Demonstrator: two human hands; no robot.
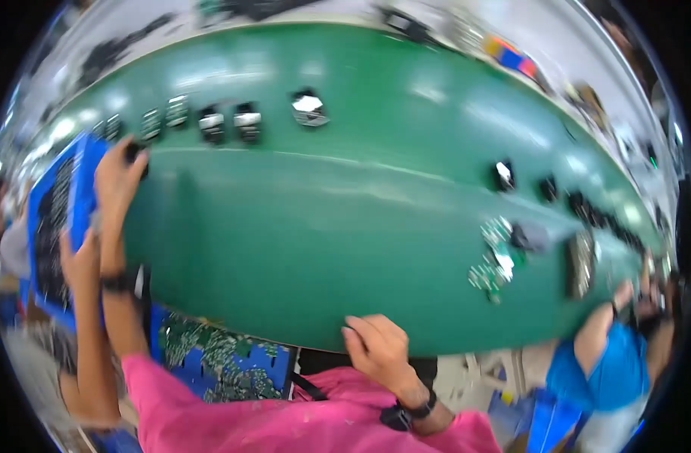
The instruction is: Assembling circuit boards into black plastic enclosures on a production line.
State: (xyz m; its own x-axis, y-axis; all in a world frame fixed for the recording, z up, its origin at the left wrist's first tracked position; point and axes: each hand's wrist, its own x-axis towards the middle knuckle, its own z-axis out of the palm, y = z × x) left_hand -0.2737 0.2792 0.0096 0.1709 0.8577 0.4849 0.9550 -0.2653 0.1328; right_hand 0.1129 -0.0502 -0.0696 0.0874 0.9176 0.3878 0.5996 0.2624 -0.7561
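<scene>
Small dark piece (138, 153), blurred, sits at 9–10 o'clock by the blue bin (89, 155), w/ the person's L hand (117, 177) on it, fingers narrow around it. Bin's tilted, full of dark parts; a co-worker's hand (81, 260) is at its near side, approx 9. Black-and-white devices (247, 122) stand in a row on the green tabletop (308, 234) at 10–11. R hand (379, 343) is at 5–6, by the tabletop's near edge, fingers curled, nothing seen in them. Circuit boards (493, 264) lie at 3–4, a dk grey piece (530, 236) just beside. Box of boards (228, 359) at 7–8, below tabletop; co-worker's blue sleeve (606, 370) approx 4.
</scene>
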